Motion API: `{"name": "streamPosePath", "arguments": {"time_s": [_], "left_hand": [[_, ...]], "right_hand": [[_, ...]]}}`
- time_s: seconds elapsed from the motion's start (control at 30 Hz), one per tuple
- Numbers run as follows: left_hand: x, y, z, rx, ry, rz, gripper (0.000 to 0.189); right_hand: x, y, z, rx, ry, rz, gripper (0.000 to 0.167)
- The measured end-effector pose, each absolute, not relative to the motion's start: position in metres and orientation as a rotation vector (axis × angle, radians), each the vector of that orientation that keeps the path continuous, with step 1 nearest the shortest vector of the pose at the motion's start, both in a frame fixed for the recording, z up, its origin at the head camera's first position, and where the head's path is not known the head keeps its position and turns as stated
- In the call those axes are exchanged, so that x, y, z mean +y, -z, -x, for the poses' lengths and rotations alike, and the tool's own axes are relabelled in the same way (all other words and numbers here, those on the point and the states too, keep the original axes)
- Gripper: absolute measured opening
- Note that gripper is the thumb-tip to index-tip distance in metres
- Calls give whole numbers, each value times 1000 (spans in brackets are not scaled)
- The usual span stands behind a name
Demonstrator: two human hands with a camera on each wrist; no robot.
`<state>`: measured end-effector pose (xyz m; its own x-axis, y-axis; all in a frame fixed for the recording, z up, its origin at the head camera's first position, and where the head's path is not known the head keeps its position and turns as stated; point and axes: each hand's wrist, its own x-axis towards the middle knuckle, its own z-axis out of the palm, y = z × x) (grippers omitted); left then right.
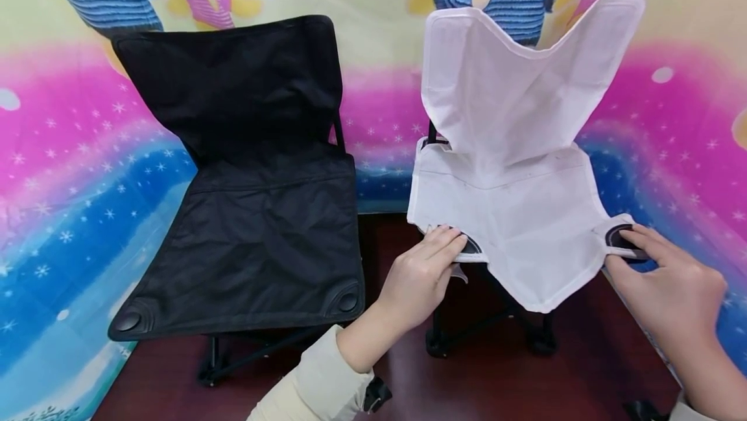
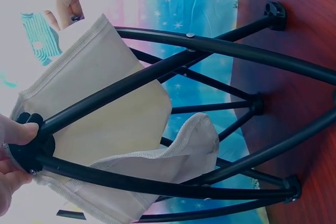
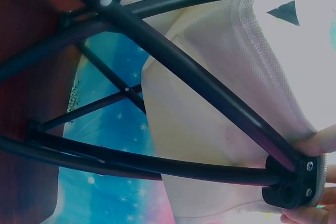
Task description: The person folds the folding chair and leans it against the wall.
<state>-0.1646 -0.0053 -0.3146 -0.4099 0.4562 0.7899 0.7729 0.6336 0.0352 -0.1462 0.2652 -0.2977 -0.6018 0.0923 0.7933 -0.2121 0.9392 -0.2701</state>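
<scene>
A white folding chair (image 1: 525,207) stands partly folded, its backrest and seat fabric creased along the middle and the front edge dipping to a point. My left hand (image 1: 417,273) grips the left front corner of the seat, beside a black corner patch (image 1: 471,243). In the left wrist view, the thumb presses the black plastic joint (image 2: 32,150) where two tubes meet. At the opposite front corner my right hand (image 1: 671,281) pinches the fabric and frame. Its fingers hold round the screwed corner joint (image 3: 294,184) in the right wrist view. Crossed black legs (image 1: 496,317) show underneath.
A black folding chair (image 1: 268,239) stands spread out to the left, its seat nearly flat. Both chairs rest on a dark red glossy surface (image 1: 408,382). Behind them hangs a colourful printed backdrop (image 1: 379,96), close to the backrests.
</scene>
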Motion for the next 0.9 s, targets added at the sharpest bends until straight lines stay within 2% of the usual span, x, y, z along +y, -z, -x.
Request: {"name": "streamPosePath", "arguments": {"time_s": [0.9], "left_hand": [[-4,309,165,-2046,479,927,32]], "right_hand": [[251,291,147,-2110,-433,-155,35]]}}
